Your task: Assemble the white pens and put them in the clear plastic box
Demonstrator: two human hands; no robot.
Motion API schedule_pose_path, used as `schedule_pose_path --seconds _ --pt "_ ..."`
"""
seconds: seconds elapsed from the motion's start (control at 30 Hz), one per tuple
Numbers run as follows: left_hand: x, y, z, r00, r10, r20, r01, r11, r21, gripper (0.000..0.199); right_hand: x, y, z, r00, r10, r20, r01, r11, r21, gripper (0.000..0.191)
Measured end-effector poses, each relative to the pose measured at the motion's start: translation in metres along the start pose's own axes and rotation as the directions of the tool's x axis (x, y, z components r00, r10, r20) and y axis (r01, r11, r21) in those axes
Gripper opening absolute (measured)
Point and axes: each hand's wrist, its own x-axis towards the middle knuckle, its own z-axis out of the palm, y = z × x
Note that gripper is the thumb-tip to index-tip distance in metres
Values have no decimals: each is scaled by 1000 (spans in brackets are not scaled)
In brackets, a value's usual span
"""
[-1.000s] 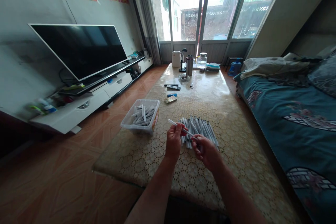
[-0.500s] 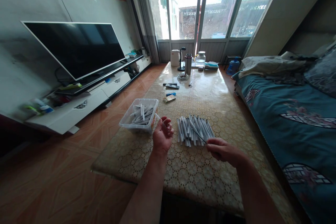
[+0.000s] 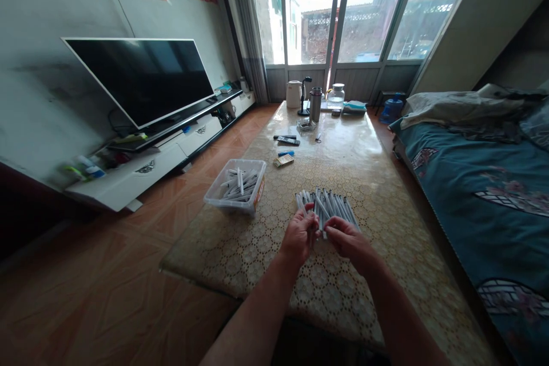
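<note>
My left hand [image 3: 301, 233] is closed around a slim white pen tube [image 3: 303, 209], whose upper end sticks out above the fingers. Close beside it, my right hand [image 3: 345, 235] pinches a thin pen-like stick [image 3: 322, 207] that slants up and left. Both hands are low over the table, fingertips nearly meeting. Just beyond them lies a row of white pens with dark ends [image 3: 343, 209], partly covered by the hands. To the left stands a clear plastic box [image 3: 209, 197] holding many loose white pen tubes [image 3: 240, 186].
A patterned cloth covers the table [image 3: 274, 263]. Farther back lie a small yellowish box [image 3: 283, 160], a blue item [image 3: 286, 153], remotes [image 3: 288, 140] and a glass ashtray [image 3: 306, 124]. A steel flask [image 3: 315, 106], kettle [image 3: 294, 94] and glass jug [image 3: 337, 95] stand at the far end.
My left hand has moved right, away from the plastic box, with the white tube. My right hand has come left with its stick, bringing the hands together. The whole view has shifted slightly.
</note>
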Motion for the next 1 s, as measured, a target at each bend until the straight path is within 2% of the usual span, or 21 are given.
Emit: schedule_pose_path --seconds 0.1,0.17,0.23,0.33,0.4,0.5,0.57,0.63,0.7,0.87,1.0 --pt "-1 -5 -1 992 -123 20 125 982 -144 34 6 5 -4 970 -130 -206 151 985 89 19" --pt "-1 -12 -2 977 -213 16 212 959 -189 31 9 8 -3 928 -222 -299 247 968 49 21" --pt "-1 -21 -3 962 -273 12 270 941 -203 25 9 12 0 901 -270 -340 273 961 -40 20" --pt "0 -31 -4 938 -343 40 345 920 -186 12 7 17 6 899 -279 -337 232 957 -173 20" --pt "2 -35 -3 929 -366 45 368 912 -182 14 6 20 10 880 -340 -331 242 921 -304 17" --pt "5 -35 -3 938 -345 34 343 912 -227 19 5 21 16 810 -520 -272 326 784 -528 16" --pt "7 -35 -3 942 -333 32 330 909 -254 20 5 21 19 786 -585 -197 379 710 -594 21" --pt "8 -35 -3 945 -326 28 321 907 -272 19 6 21 22 791 -592 -152 406 695 -593 27" --pt "9 -34 -4 946 -325 8 315 910 -271 16 5 22 22 806 -572 -154 403 721 -564 31" --pt "6 -29 -10 949 -295 -111 273 945 -182 5 2 27 19 842 -471 -265 329 835 -440 29" --pt "1 -19 -14 969 -233 -84 229 972 -61 11 1 30 15 834 -454 -314 327 864 -382 26"
